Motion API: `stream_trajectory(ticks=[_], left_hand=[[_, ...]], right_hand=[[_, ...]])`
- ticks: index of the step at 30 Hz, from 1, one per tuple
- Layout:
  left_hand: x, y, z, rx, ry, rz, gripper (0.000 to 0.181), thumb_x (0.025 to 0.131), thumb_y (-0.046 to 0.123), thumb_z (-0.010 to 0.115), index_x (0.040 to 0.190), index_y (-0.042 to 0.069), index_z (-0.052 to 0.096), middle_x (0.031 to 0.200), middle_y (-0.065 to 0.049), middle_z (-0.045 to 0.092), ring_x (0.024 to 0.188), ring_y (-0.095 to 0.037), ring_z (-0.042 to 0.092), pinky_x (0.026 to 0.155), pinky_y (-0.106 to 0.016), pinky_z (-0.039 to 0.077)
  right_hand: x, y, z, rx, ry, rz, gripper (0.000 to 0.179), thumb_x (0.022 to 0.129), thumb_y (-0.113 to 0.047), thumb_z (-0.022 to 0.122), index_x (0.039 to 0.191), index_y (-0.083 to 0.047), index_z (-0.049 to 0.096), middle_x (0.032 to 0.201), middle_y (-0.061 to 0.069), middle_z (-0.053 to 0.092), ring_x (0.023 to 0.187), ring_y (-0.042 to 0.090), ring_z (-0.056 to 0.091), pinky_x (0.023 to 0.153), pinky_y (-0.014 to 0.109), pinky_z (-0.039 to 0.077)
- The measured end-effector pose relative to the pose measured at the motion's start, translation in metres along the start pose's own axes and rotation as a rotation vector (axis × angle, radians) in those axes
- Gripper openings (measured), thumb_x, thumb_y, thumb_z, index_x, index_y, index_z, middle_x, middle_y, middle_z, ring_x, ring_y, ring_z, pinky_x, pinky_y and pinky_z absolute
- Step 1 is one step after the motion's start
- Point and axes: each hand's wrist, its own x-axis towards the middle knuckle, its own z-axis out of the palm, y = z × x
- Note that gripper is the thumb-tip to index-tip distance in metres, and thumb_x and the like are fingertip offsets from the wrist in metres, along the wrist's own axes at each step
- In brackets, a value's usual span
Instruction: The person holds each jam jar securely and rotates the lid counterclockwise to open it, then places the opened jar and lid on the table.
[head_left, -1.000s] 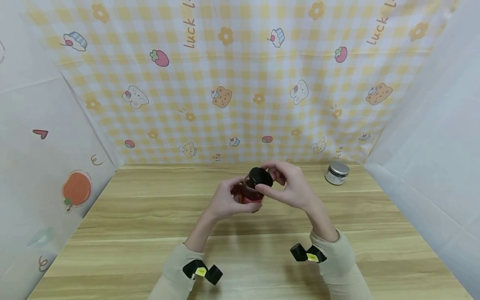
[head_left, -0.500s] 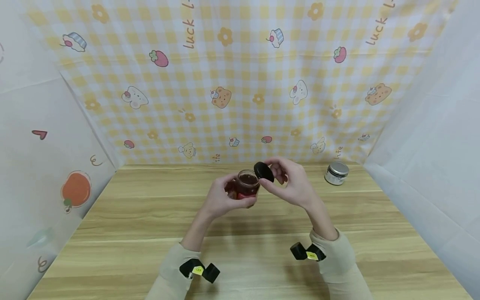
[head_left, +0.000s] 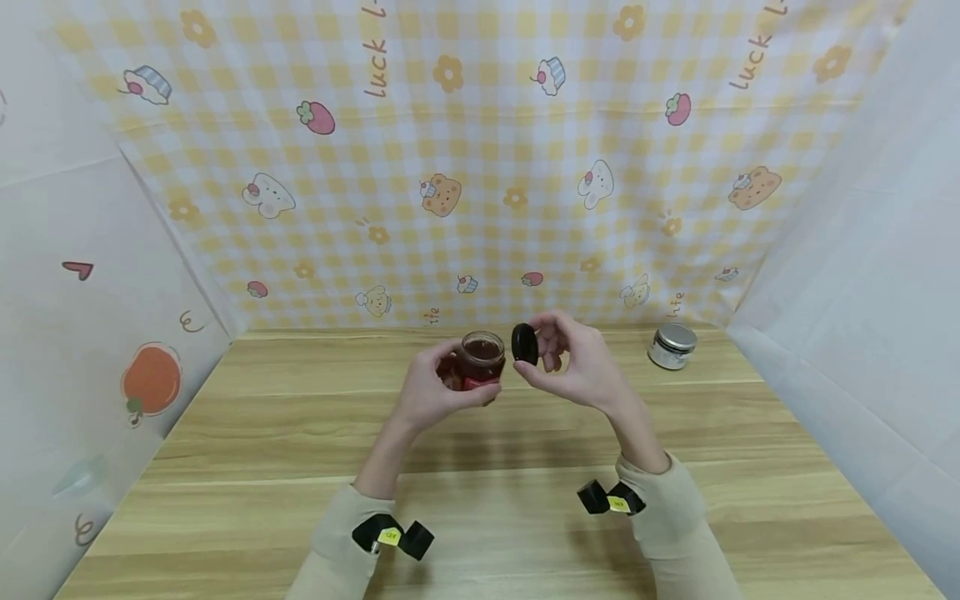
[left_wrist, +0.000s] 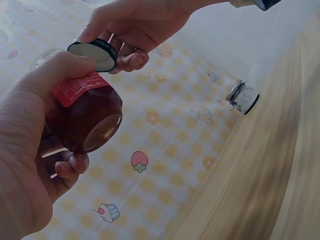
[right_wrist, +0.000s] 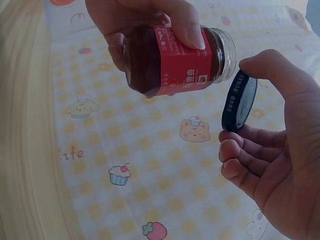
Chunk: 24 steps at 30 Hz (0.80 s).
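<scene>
While the left hand (head_left: 429,393) is gripping the likely heavy, breakable jar (head_left: 478,363) round its body, the right hand (head_left: 577,372) is pinching the light-looking lid (head_left: 524,344) by its edge.

Left side: printed white sheet (head_left: 45,350), left of the left hand (head_left: 431,390).
Right side: plain white sheet (head_left: 862,292), right of the right hand (head_left: 585,367).
Rear: yellow gingham curtain (head_left: 487,167), beyond both.
Surface: wood-grain tabletop (head_left: 480,492), beneath both.
</scene>
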Motion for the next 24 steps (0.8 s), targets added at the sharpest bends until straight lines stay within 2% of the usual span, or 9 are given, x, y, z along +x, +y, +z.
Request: stream_trajectory(ticks=[6, 14, 19, 24], left_hand=[[0.0, 0.0, -0.006, 0.013, 0.022, -0.006, 0.043, 0.073, 0.011, 0.09, 0.111, 0.005, 0.069, 0.103, -0.009, 0.07, 0.079, -0.021, 0.061, 0.065, -0.028, 0.052], [0.002, -0.004, -0.011, 0.015, 0.06, -0.014, 0.042, 0.073, 0.01, 0.09, 0.11, 0.005, 0.069, 0.104, -0.01, 0.069, 0.08, -0.021, 0.061, 0.066, -0.035, 0.053], [0.002, -0.008, -0.01, 0.012, 0.071, -0.031, 0.044, 0.074, 0.01, 0.09, 0.113, 0.005, 0.069, 0.105, -0.01, 0.069, 0.083, -0.022, 0.062, 0.069, -0.034, 0.054], [0.0, -0.011, -0.011, 0.034, 0.118, -0.054, 0.045, 0.073, 0.012, 0.091, 0.113, 0.007, 0.07, 0.103, -0.009, 0.07, 0.084, -0.022, 0.065, 0.07, -0.032, 0.056]], right_hand=[[0.001, 0.004, 0.003, 0.024, -0.019, 0.031, 0.04, 0.082, -0.014, 0.082, 0.113, -0.005, 0.059, 0.076, 0.003, 0.062, 0.06, 0.017, 0.055, 0.056, 0.028, 0.047], [0.004, 0.005, 0.005, 0.008, -0.03, 0.02, 0.042, 0.084, -0.015, 0.079, 0.121, -0.005, 0.06, 0.079, 0.0, 0.062, 0.062, 0.014, 0.056, 0.058, 0.028, 0.048], [0.005, 0.006, 0.008, 0.008, -0.053, 0.044, 0.039, 0.086, -0.016, 0.078, 0.118, -0.003, 0.06, 0.078, 0.003, 0.064, 0.063, 0.014, 0.058, 0.059, 0.027, 0.049], [0.004, 0.009, 0.013, 0.032, -0.069, 0.067, 0.043, 0.086, -0.016, 0.079, 0.12, -0.003, 0.057, 0.082, 0.006, 0.067, 0.066, 0.013, 0.061, 0.062, 0.027, 0.052]])
